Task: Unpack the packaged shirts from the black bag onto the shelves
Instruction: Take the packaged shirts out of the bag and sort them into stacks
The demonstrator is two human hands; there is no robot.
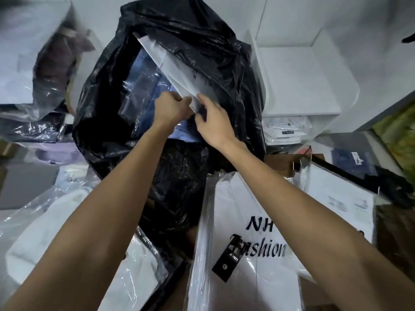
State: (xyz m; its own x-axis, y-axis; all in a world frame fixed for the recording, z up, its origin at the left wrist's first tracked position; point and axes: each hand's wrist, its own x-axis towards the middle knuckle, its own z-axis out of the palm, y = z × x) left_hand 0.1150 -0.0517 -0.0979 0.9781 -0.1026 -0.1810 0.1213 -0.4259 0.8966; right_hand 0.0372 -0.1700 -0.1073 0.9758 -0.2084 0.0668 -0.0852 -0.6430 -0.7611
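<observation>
Left hand and right hand both pinch a white packaged shirt, seemingly half inside the black bag.

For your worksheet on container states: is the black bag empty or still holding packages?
Still holding packages: the black bag gapes open, with blue packaged shirts visible inside.

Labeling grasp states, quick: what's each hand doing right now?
Left hand: closed, gripping the white packaged shirt at its lower edge.
Right hand: fingers pinch the same package inside the black bag.

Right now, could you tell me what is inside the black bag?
Blue shirts in clear plastic and a white packet held by both hands. The black bag hides anything deeper.
</observation>
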